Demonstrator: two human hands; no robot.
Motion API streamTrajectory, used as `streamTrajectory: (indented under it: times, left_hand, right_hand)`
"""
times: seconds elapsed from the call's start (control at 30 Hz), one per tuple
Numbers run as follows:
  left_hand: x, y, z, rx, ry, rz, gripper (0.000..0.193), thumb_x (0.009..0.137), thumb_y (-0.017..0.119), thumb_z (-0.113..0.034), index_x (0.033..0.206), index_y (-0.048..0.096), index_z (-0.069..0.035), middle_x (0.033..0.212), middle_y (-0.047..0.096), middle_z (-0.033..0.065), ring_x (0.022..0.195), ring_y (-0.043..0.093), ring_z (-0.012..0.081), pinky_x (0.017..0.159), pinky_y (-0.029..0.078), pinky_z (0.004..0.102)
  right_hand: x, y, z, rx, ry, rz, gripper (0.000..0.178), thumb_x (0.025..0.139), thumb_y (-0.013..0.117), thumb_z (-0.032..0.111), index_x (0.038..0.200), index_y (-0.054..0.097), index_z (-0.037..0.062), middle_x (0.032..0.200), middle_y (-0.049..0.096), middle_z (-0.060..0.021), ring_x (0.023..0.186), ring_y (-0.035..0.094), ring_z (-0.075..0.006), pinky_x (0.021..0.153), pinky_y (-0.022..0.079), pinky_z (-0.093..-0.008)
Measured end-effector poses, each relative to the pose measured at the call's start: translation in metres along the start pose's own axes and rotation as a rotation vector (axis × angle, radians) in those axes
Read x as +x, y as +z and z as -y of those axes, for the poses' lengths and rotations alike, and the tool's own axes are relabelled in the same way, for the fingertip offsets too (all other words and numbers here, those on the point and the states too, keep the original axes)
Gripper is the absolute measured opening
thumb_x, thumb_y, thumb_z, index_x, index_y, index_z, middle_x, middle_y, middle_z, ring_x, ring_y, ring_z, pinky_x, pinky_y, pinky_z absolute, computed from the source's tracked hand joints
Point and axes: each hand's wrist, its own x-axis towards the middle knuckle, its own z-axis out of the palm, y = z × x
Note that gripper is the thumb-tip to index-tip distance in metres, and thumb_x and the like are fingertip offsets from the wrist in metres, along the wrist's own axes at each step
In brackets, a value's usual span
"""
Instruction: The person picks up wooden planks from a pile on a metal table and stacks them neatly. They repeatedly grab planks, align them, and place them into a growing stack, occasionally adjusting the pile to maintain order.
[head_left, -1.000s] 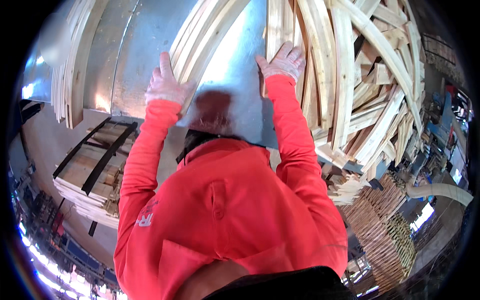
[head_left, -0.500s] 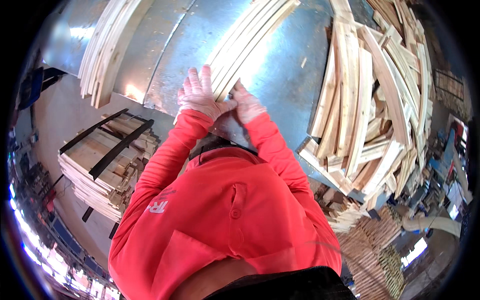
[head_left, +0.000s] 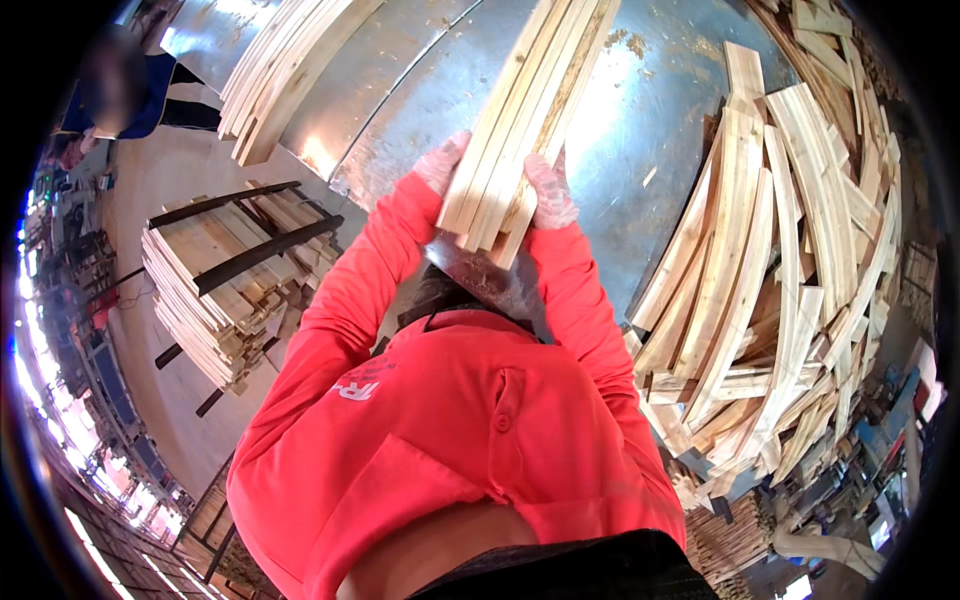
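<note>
A bundle of several long wooden strips (head_left: 510,140) points away from me over the metal table (head_left: 400,130), its near ends uneven. My left hand (head_left: 443,162) grips the bundle's left side, with its fingers partly hidden behind the wood. On the right side, my right hand (head_left: 550,190) presses round the strips, thumb on top. Both hands wear thin, pale gloves. The near ends of the strips reach past the hands toward my body.
Another row of strips (head_left: 285,70) lies at the table's far left. A large loose heap of wooden pieces (head_left: 740,230) fills the right side. Stacked boards (head_left: 225,290) with dark bars stand on the left. A person (head_left: 130,95) is at the far left.
The strips have come nearer to me and now extend past my hands. My hands have moved apart to either side of the bundle. The view has shifted, and a person now shows at far left.
</note>
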Motion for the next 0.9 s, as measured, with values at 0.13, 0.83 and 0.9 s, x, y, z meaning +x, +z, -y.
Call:
streamTrajectory:
  times: [0.13, 0.83, 0.9]
  left_hand:
    - [-0.007, -0.008, -0.054, 0.655, 0.154, -0.362, 0.044, 0.095, 0.047, -0.043, 0.114, 0.065, -0.008, 0.107, 0.068, 0.013, 0.105, 0.062, 0.0256, 0.091, 0.047, 0.0335]
    - [-0.081, -0.14, -0.087, 0.519, -0.015, -0.085, 0.119, 0.063, 0.079, -0.051, 0.15, 0.013, -0.003, 0.145, 0.029, 0.0307, 0.132, 0.037, 0.0425, 0.109, 0.033, 0.0438]
    - [-0.073, -0.129, -0.062, 0.5, 0.086, -0.133, 0.114, 0.065, 0.077, -0.049, 0.149, 0.016, -0.001, 0.143, 0.032, 0.0311, 0.131, 0.039, 0.0422, 0.109, 0.032, 0.044]
  right_hand:
    - [0.048, -0.028, -0.066, -0.371, 0.024, -0.158, 0.126, 0.068, 0.078, -0.004, 0.151, -0.015, 0.0182, 0.138, 0.044, -0.0151, 0.116, 0.052, -0.0237, 0.093, 0.047, -0.0346]
    - [0.092, 0.082, -0.147, -0.453, 0.08, 0.021, 0.057, 0.085, 0.069, 0.032, 0.132, 0.047, 0.0071, 0.118, 0.06, -0.0149, 0.104, 0.06, -0.0289, 0.087, 0.053, -0.0361]
    - [0.091, 0.069, -0.14, -0.455, 0.086, -0.007, 0.053, 0.086, 0.067, 0.035, 0.128, 0.05, 0.0055, 0.116, 0.06, -0.0163, 0.098, 0.062, -0.0309, 0.085, 0.054, -0.0376]
